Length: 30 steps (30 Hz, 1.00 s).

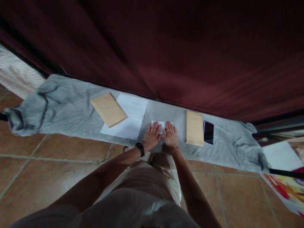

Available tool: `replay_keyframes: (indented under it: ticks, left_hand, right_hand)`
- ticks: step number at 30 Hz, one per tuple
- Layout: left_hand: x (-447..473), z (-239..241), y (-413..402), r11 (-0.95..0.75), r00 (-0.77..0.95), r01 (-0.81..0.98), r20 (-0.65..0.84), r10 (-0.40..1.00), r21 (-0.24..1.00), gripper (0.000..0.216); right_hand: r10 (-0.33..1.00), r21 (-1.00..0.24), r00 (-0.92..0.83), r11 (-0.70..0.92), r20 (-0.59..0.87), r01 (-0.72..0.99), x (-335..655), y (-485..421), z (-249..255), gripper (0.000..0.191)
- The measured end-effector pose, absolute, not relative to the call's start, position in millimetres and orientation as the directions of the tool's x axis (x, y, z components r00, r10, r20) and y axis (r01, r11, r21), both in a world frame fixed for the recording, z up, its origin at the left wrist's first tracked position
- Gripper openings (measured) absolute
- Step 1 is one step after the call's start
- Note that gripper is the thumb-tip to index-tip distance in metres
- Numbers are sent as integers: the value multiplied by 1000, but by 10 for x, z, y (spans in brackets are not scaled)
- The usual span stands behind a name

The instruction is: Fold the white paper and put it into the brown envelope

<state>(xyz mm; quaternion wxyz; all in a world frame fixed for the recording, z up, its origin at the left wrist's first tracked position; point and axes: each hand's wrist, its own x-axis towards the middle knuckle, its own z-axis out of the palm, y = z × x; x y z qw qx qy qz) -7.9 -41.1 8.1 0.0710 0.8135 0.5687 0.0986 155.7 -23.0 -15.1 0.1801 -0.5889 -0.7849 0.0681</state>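
Observation:
Both of my hands lie flat, side by side, on a small folded white paper (162,124) that rests on a grey cloth (71,104) spread over the floor. My left hand (152,136), with a black band on its wrist, has its fingers stretched out over the paper's left part. My right hand (170,135) presses the right part, fingers also stretched out. Most of the paper is hidden under the hands.
A brown envelope (108,109) lies on a white sheet (130,118) to the left. Another brown envelope (194,128) and a dark phone (208,132) lie to the right. A dark red curtain (180,53) hangs behind. Brown floor tiles (47,171) in front; coloured paper (288,190) at right.

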Motion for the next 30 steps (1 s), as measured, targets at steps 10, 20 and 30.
replay_keyframes:
  ticks: [10,20,30]
  left_hand:
    - [-82,98,-425,-344,332,911,90,939,226,62]
    - [-95,126,-421,-340,328,912,93,940,230,59]
    - [-207,103,-488,-314,295,928,117,948,203,59]
  right_hand:
    - [948,-337,-194,274,251,901,1687,-368,-79,54]
    - [942,-320,-277,325,187,890,1573,-646,-32,50]
    - [956,-333,-168,244,241,911,1569,-650,-84,50]
